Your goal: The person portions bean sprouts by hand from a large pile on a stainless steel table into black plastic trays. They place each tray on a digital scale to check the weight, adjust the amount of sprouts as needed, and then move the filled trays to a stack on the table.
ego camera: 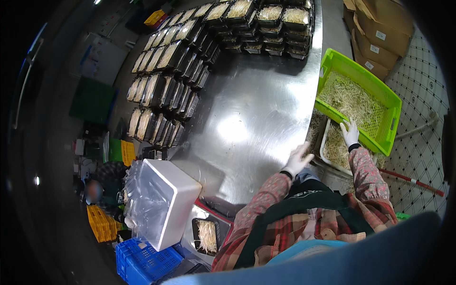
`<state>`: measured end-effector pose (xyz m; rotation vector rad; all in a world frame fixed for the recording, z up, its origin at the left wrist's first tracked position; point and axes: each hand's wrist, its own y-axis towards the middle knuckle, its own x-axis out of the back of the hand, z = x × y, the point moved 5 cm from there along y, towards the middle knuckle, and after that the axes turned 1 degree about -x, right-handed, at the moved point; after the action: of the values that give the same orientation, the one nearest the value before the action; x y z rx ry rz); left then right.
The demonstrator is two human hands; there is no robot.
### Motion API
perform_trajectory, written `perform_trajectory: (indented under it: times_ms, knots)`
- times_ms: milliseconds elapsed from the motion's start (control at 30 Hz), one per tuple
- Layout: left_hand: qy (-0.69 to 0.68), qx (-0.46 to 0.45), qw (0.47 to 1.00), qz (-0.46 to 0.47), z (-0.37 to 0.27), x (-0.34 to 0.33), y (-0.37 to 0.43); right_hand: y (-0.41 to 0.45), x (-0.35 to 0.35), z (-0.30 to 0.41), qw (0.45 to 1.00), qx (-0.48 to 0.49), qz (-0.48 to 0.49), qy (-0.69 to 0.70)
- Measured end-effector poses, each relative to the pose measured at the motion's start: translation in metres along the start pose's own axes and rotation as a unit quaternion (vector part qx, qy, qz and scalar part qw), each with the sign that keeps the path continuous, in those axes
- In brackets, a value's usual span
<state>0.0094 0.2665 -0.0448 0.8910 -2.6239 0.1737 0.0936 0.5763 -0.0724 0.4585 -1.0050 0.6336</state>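
My gloved left hand (pixel 298 159) is over the near right edge of the steel table (pixel 249 89), fingers apart, holding nothing. My gloved right hand (pixel 350 132) rests at the near rim of a lime-green plastic basket (pixel 393 103); whether the fingers grip the rim cannot be told. Pale bean sprouts (pixel 351 96) lie in that basket. Below it, a white-rimmed tub (pixel 322 144) holds more sprouts. Near my left sleeve, a black tray of sprouts (pixel 207 236) sits on a red-edged scale.
Stacked black trays of sprouts (pixel 171 57) line the table's far and left sides. A white foam box (pixel 178 199) with clear plastic lids stands at the near left, above a blue crate (pixel 146 262). Cardboard boxes (pixel 381 35) are at the upper right. Another person (pixel 110 185) is beyond the foam box.
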Motion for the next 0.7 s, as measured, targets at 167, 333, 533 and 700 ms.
perform_trajectory:
  times_ms: [167, 333, 533, 700]
  knots:
    - [-0.133, -0.036, 0.977, 0.161, -0.065, -0.062, -0.026, -0.125, 0.043, -0.016, 0.999, 0.013, -0.033, 0.01]
    - [-0.213, 0.113, 0.96, 0.145, -0.013, -0.121, -0.057, -0.233, 0.057, -0.124, 0.974, -0.195, -0.058, 0.098]
    - [-0.205, 0.053, 0.944, 0.253, -0.058, -0.183, -0.069, -0.332, 0.107, -0.15, 0.951, -0.18, -0.211, 0.133]
    - [-0.21, 0.085, 0.903, 0.364, -0.08, -0.249, -0.077, -0.38, 0.153, -0.125, 0.927, -0.28, -0.15, 0.201]
